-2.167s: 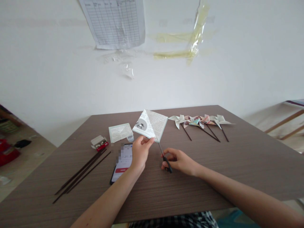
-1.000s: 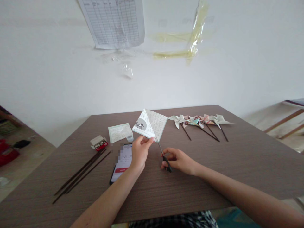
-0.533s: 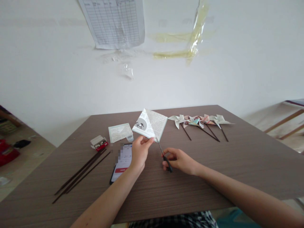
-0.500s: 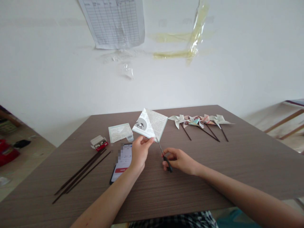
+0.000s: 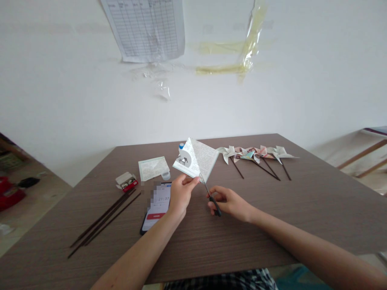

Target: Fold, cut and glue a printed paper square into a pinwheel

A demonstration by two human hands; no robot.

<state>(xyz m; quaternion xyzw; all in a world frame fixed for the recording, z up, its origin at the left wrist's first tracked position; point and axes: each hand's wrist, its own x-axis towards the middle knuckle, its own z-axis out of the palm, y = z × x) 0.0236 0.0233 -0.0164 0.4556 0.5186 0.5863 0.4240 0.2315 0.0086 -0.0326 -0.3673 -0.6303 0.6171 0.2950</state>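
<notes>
Between thumb and fingers, my left hand (image 5: 181, 195) pinches the near corner of a square printed paper (image 5: 199, 158), held up above the table with a diagonal crease across it. My right hand (image 5: 229, 202) grips the black handles of a pair of scissors (image 5: 215, 205). The scissor blades meet the paper at its near corner, close to my left thumb; how far they cut in is too small to tell. Just left of my left hand lies a phone (image 5: 155, 209) showing a timer, partly covered by that hand.
Dark thin sticks (image 5: 102, 221) lie on the left of the table (image 5: 272, 249), by a small red-and-white box (image 5: 127, 182). Behind are stacked paper squares (image 5: 153, 168) and a blue-capped bottle (image 5: 181, 146), mostly hidden. Several paper pinwheels (image 5: 255, 154) on sticks lie at the back right.
Both hands have shifted slightly right with the paper and scissors. The blue cap behind the paper has come into view, and more of the phone shows.
</notes>
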